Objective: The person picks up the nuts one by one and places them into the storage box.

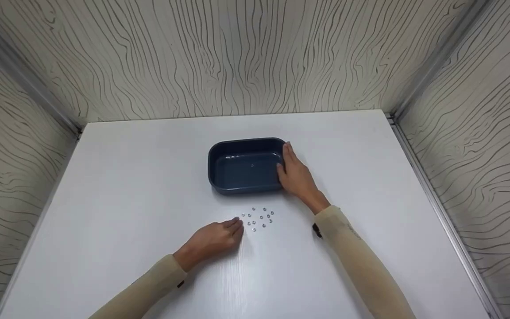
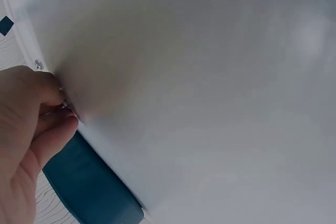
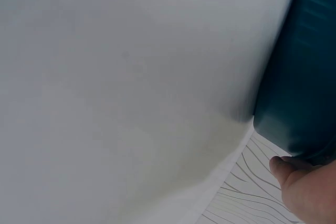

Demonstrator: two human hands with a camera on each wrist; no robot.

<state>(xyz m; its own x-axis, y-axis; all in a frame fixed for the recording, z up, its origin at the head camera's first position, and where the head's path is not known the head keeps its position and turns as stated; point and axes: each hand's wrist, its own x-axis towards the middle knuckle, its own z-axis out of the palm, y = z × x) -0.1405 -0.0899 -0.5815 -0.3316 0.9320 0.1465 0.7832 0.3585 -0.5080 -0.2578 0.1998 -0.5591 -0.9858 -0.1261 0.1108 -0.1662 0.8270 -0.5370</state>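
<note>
A dark blue rectangular basin (image 1: 248,190) stands upright on the white table. My right hand (image 1: 298,175) grips its right end, thumb over the rim and fingers along the outside; in the right wrist view that hand (image 3: 310,187) is at the basin's wall (image 3: 296,93). One small metal nut (image 1: 252,165) lies on the basin floor. Several similar nuts (image 1: 261,217) are scattered in front of the basin. At the left edge of this group is my left hand (image 1: 215,238). Close to the tabletop, it pinches a small shiny nut (image 2: 65,103) between thumb and fingertips, mostly hidden by them.
The white tabletop (image 1: 126,186) extends around the basin on every side. Wood-grain patterned panels (image 1: 237,57) rise behind it and to the left and right, with metal rails (image 1: 441,199) along the corners and sides.
</note>
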